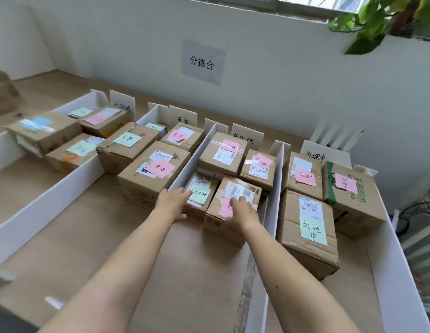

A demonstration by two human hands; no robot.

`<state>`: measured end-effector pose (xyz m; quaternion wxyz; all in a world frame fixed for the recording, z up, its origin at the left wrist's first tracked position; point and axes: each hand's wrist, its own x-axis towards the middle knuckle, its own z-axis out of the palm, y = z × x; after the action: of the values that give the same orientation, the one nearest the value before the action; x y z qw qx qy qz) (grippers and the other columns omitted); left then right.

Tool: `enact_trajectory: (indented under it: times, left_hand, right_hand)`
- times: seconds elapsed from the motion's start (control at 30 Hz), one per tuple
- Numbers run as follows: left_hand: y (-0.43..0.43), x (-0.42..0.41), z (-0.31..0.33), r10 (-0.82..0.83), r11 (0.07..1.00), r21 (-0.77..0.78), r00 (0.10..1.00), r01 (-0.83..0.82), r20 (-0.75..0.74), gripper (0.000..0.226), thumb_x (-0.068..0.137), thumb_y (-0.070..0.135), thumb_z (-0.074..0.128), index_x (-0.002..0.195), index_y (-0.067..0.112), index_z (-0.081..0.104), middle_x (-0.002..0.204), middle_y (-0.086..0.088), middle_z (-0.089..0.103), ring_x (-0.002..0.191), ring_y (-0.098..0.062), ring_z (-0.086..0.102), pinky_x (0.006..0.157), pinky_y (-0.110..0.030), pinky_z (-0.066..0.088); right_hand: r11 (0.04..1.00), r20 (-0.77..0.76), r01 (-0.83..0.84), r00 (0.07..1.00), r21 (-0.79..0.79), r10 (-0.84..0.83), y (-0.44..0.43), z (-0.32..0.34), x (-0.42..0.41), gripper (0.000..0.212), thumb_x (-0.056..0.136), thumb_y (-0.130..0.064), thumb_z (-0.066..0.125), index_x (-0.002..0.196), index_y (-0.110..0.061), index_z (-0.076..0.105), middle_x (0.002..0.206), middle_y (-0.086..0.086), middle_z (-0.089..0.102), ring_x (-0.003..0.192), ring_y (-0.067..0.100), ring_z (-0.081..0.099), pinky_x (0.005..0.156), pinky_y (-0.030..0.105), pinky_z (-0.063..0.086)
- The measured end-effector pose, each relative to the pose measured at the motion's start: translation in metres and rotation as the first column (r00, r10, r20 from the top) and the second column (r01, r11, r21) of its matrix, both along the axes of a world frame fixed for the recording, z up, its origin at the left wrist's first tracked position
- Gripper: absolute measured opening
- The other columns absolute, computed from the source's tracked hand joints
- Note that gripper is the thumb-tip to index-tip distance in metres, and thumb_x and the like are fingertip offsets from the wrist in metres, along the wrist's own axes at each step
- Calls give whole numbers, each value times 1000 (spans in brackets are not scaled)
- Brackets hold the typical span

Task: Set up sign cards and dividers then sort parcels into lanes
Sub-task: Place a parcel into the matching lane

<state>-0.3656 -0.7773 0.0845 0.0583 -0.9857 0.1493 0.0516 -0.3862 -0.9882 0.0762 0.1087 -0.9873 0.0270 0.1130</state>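
Note:
White divider boards [185, 169] split the wooden table [197, 272] into lanes, each headed by a handwritten sign card [247, 137] at the back. Taped cardboard parcels with pink or green notes fill the lanes. In the third lane, my left hand [172, 204] touches the left edge of a small parcel with a green note [200, 194]; its fingers lie over the top and the thumb is at the front. My right hand [245, 212] rests flat on the neighbouring parcel with a pink note [235, 191], partly covering that note.
Another divider [274, 188] runs close to the right of my right hand, with a large green-noted parcel [307, 227] beyond it. A parcel with a pink note [151, 174] stands left of the divider. A paper sign [202, 62] hangs on the wall; a plant [377, 18] hangs at top right.

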Motion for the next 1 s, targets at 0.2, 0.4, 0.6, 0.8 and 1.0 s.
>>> enact_trajectory:
  times: [0.2,0.4,0.6,0.8,1.0]
  left_hand:
    - [79,-19,32,194,976,78,975,-203,113,77,74,50,67,138,25,33,141,1,40,131,-18,37,102,-36,33]
    - [153,-49,50,366,920,80,914,-384,173,85,78,49,68,146,23,24,151,-2,30,139,-22,28,109,-39,30]
    - [243,-87,61,525,831,79,824,-551,213,83,73,47,70,139,23,27,140,0,37,127,-19,39,95,-34,37]
    - [354,-125,81,653,713,75,700,-697,288,101,73,50,70,148,21,9,146,-2,31,130,-20,38,101,-37,34]
    - [465,-165,110,766,603,-24,571,-797,295,92,72,42,70,145,23,16,143,0,33,128,-20,38,96,-36,33]
  right_hand:
    - [975,100,-212,974,68,205,74,22,7,46,82,-23,65,124,-16,48,130,10,44,119,33,45,94,43,44]
    - [922,176,-381,915,74,364,157,39,13,50,82,-25,67,127,-17,47,133,9,44,121,32,44,97,44,41]
    - [859,223,-510,844,48,488,257,49,6,53,85,-30,63,132,-16,43,133,11,44,119,33,45,97,43,40]
    - [766,268,-642,745,40,611,365,68,-4,63,84,-35,67,138,-19,38,140,7,40,125,27,42,106,42,38]
    - [674,292,-737,634,-49,716,464,104,-8,67,85,-37,65,141,-15,34,143,9,39,131,31,39,108,45,35]
